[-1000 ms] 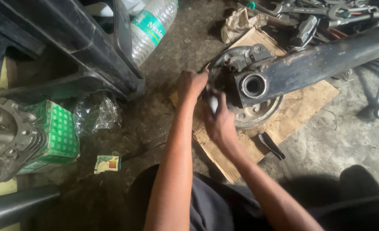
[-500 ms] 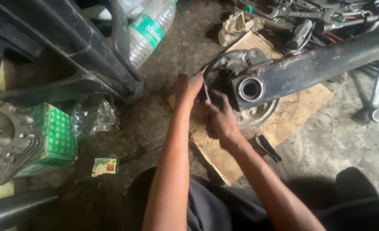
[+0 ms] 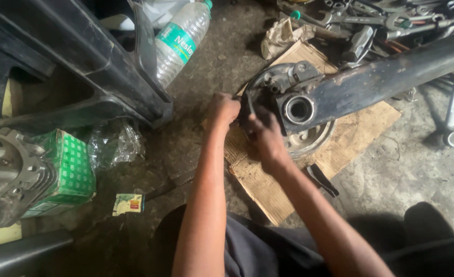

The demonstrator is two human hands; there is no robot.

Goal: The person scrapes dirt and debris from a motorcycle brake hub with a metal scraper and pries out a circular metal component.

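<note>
Down on the oily concrete floor (image 3: 406, 169), the person's dark trousers (image 3: 258, 251) fill the near edge, and both bare forearms reach away from them. Just left of the knees lie a small torn paper packet (image 3: 128, 203), a green box (image 3: 69, 172) and a grey metal engine part (image 3: 9, 174). Further out, the left hand (image 3: 223, 110) is curled into a fist against the left rim of a round metal hub (image 3: 293, 118), while the right hand (image 3: 265, 136) is closed on the hub's near edge; whether either hand grips a tool I cannot tell. The hub sits on a sheet of cardboard (image 3: 268, 190), at the end of a long black metal arm (image 3: 391, 77). Beyond lie a clear plastic bottle (image 3: 181, 41), a black plastic panel (image 3: 73, 56) and a heap of spanners (image 3: 370, 18).
</note>
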